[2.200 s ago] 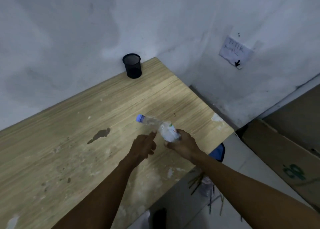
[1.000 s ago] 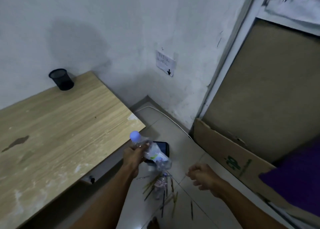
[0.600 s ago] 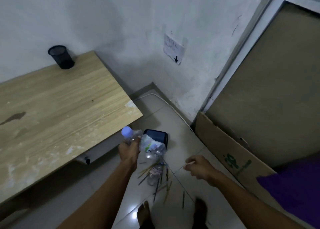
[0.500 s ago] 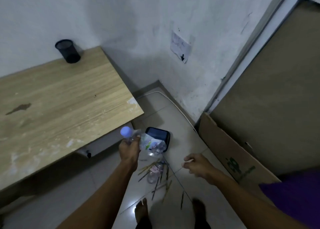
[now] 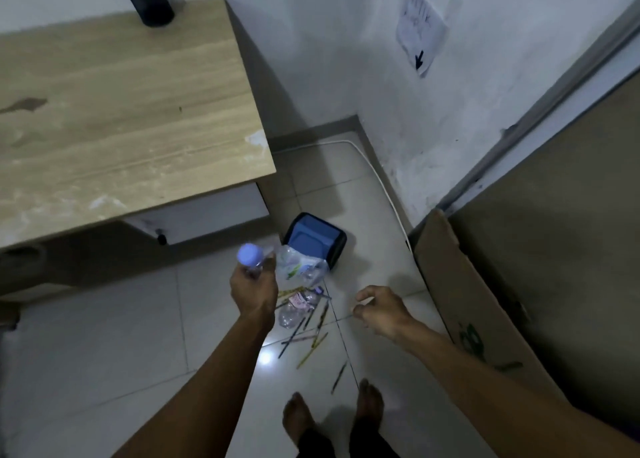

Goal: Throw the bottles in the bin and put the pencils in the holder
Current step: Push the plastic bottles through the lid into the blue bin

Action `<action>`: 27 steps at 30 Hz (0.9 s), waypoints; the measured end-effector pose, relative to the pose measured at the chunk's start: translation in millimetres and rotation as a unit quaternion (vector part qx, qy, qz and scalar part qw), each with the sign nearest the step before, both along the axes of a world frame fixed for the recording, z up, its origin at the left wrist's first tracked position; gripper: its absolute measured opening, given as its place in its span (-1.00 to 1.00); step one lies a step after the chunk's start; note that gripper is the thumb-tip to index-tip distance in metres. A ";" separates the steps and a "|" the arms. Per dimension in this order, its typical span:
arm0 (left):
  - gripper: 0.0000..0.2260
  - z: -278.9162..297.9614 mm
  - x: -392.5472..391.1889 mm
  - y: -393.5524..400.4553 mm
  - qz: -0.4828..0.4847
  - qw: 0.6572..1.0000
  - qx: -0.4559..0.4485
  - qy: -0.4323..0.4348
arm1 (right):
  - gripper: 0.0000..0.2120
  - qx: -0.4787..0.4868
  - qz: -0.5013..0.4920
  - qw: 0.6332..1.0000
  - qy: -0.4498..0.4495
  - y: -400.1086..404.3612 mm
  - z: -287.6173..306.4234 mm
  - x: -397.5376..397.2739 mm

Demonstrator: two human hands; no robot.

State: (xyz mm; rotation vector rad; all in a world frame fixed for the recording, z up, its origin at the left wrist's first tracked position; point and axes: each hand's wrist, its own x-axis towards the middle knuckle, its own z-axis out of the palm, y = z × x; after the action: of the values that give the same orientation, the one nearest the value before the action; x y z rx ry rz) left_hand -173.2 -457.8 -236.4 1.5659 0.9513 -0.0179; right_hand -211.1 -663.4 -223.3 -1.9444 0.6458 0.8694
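Just in front of the blue bin, the left hand grips a clear bottle near its capped neck, body slanting toward the bin. The right hand hangs empty, fingers loosely curled, above scattered pencils.

Both forearms showing bare from elbow down, no sleeves reaching into view. Left hand wearing no glove, ring, watch or band that can be made out. Right hand likewise showing nothing worn at wrist or fingers. Two bare feet showing at near edge, no shoes or socks. Dark trouser cuffs covering ankles just behind feet; fabric looking black, detail lost in dim, blurred light.
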 end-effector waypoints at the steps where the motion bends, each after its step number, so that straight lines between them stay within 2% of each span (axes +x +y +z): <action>1: -0.83 -13.2 -0.5 0.6 -0.001 1.000 0.009 -0.002 | -0.77 0.003 0.002 1.000 0.000 1.5 -10.0 3.0; 3: -0.79 -46.5 2.3 2.0 0.003 1.000 0.013 -0.002 | -0.75 0.002 0.011 1.000 -0.004 5.2 -39.7 11.7; 5: -0.85 -82.5 7.5 3.9 -0.003 1.000 0.025 -0.010 | -0.72 -0.009 0.018 1.000 -0.016 9.1 -75.8 22.2; 9: -0.83 -155.7 23.8 8.1 -0.057 0.994 0.070 -0.057 | -0.66 -0.053 0.051 0.995 -0.064 15.7 -151.0 46.5; 12: -0.63 -215.4 40.0 12.0 -0.081 0.988 0.097 -0.093 | -0.58 -0.094 0.094 0.983 -0.127 19.4 -208.6 68.9; 14: -0.56 -251.8 48.1 14.1 -0.088 0.983 0.108 -0.118 | -0.51 -0.120 0.115 0.973 -0.162 23.4 -249.3 82.7; 17: -0.74 -295.3 59.9 16.5 -0.111 0.974 0.126 -0.155 | -0.40 -0.159 0.127 0.956 -0.210 29.2 -303.8 104.2; 21: -0.81 -337.3 73.4 16.6 -0.120 0.956 0.145 -0.227 | -0.34 -0.218 0.142 0.915 -0.308 35.1 -363.7 127.2; 24: -0.87 -356.2 81.5 17.8 -0.143 0.937 0.144 -0.284 | -0.37 -0.247 0.144 0.861 -0.420 34.5 -397.3 140.2; 27: -0.92 -370.1 93.6 20.2 -0.150 0.927 0.127 -0.320 | -0.34 -0.271 0.148 0.831 -0.463 31.2 -418.5 154.9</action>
State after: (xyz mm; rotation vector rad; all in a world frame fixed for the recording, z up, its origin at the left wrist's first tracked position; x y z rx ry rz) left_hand -79.5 -437.5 -606.6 1.7775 0.1989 0.3948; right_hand -56.2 -632.1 -641.9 -2.6822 -0.0274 -0.2116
